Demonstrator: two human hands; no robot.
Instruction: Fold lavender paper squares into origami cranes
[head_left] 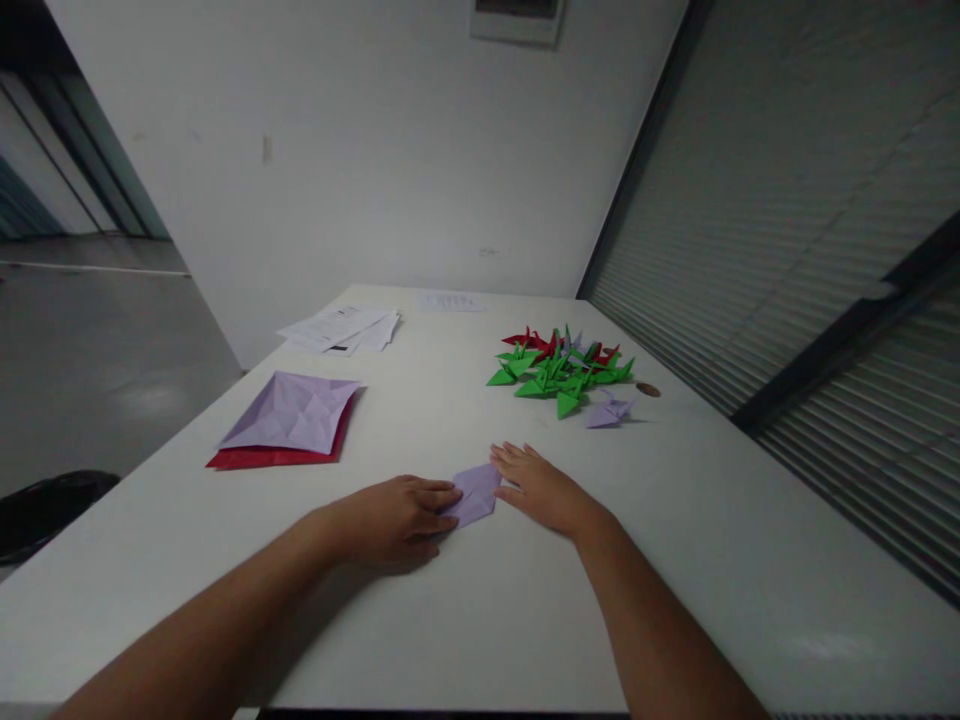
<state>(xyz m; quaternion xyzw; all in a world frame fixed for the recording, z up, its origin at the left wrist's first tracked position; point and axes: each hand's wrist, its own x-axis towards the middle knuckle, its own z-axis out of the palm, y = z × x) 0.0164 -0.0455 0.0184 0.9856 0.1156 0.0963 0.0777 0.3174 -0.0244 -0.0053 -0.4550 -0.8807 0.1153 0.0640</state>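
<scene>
A small piece of lilac origami paper point(478, 494), folded into an angular shape, lies on the white table in front of me. My left hand point(394, 522) grips its left end, the fingers bent over it and partly hiding it. At the paper's right edge, my right hand point(541, 488) lies flat with its fingers stretched out, the fingertips touching or almost touching the paper. Beyond my right hand rests a lilac paper crane point(609, 410). Behind that crane is a pile of green paper cranes point(553, 375), with red and lilac ones among them.
Creased lilac sheets point(296, 412) lie over red paper point(274, 458) on the left. Printed papers point(341, 328) and another sheet point(451, 302) are farther back. A brown round spot point(648, 389) is near the right edge, beside the window blinds point(825, 250). A wall bounds the far end.
</scene>
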